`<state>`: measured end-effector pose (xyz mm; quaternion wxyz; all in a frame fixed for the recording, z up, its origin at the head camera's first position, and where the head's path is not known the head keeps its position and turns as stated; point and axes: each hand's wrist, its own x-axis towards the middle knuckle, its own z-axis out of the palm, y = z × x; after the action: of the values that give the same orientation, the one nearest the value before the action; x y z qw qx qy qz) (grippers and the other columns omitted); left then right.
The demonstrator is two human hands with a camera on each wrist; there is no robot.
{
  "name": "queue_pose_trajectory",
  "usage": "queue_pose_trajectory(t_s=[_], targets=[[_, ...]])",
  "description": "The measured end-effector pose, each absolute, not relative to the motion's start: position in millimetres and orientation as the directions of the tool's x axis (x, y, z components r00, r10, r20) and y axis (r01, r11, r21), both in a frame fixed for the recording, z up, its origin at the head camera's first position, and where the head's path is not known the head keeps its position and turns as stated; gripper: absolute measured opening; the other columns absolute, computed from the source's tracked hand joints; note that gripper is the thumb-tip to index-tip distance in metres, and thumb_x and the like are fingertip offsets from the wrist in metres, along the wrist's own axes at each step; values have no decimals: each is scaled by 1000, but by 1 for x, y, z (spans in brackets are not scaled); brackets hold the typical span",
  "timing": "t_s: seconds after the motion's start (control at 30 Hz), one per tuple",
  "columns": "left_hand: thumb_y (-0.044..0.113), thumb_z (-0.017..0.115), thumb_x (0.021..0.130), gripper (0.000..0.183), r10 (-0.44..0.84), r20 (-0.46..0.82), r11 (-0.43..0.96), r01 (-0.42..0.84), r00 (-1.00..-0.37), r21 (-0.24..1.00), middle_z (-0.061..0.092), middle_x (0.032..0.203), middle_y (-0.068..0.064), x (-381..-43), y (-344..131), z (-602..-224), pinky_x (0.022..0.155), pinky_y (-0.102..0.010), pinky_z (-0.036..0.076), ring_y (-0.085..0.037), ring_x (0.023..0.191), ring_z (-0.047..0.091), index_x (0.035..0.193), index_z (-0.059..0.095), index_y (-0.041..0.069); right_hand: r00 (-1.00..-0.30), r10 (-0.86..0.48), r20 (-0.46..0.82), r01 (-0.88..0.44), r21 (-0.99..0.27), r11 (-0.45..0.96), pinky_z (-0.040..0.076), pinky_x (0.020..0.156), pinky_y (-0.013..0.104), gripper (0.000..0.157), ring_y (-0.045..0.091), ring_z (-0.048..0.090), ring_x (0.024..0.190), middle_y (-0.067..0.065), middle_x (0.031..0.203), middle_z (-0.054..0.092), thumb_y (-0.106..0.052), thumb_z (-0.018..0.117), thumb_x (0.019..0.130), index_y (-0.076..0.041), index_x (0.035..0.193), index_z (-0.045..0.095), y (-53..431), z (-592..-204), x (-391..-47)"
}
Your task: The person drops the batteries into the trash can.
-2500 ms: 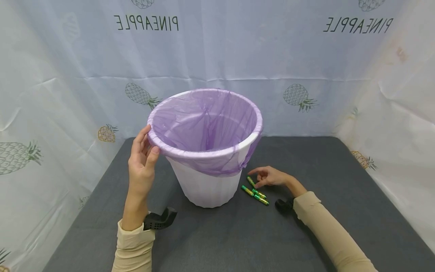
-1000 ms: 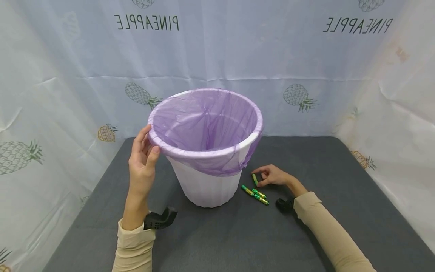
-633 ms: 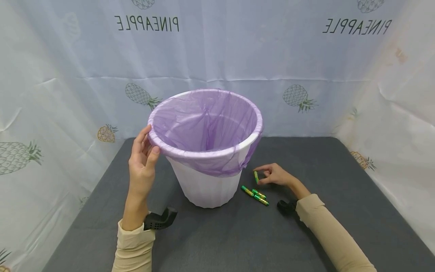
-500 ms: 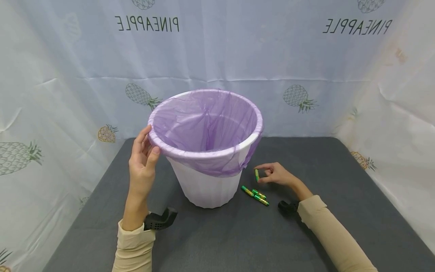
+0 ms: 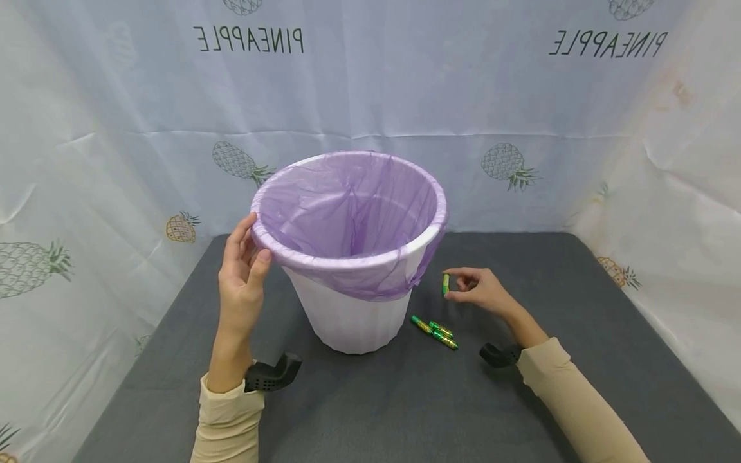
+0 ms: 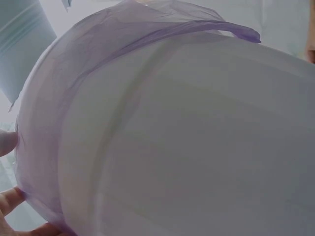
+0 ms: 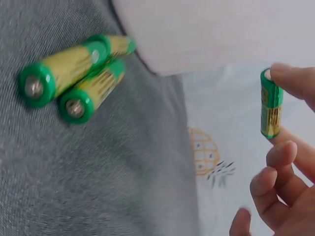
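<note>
My right hand (image 5: 483,290) pinches a green-and-gold battery (image 7: 271,105) by its two ends, thumb at one and a finger at the other. It is held above the table, to the right of the white trash can (image 5: 353,321). Three more batteries (image 5: 442,339) lie close together on the table by the can's foot, large in the right wrist view. A purple bin liner (image 5: 347,218) lines the can and folds over its rim. My left hand (image 5: 242,283) holds the rim at the left, fingers and thumb on the liner; only some fingertips show in the left wrist view.
The can stands on a dark grey table (image 5: 370,411), in its middle. A white curtain (image 5: 405,83) printed with pineapples hangs behind and along both sides. Each wrist wears a black camera mount (image 5: 273,373).
My right hand has picked the fourth battery up from the table and moved it up, away from the others and slightly right. The left hand, the can and the other batteries stay put.
</note>
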<state>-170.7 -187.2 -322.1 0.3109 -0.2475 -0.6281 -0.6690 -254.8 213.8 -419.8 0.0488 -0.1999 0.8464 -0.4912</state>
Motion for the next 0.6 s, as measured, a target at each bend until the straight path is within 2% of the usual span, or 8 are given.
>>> queue_pose_trajectory(t_s=[0.2,0.43,0.6], targets=[[0,46,94,50,-108,717,-16,723,-688,691,51,136,4,-169,-187,-320,104,-14,39,-7,122,50,143,41,4,-925,-335,179,-322,-836,444,35,52,25,47,3,37,56,-6,68,44,-10,75,81,2,124,61,210,-404,-244],[0,46,94,50,-109,706,-7,711,-700,703,50,136,4,-170,-188,-322,104,-13,39,-6,121,50,143,40,5,-902,-317,294,-407,-824,394,29,47,25,44,4,21,49,-9,59,30,-2,74,80,5,122,61,207,-388,-235],[1,47,93,51,-117,695,-1,700,-709,714,50,135,5,-170,-188,-322,103,-13,40,-6,121,50,143,41,6,-883,-301,361,-459,-800,387,26,44,26,43,6,18,47,-7,56,26,0,73,80,4,121,62,205,-375,-229]])
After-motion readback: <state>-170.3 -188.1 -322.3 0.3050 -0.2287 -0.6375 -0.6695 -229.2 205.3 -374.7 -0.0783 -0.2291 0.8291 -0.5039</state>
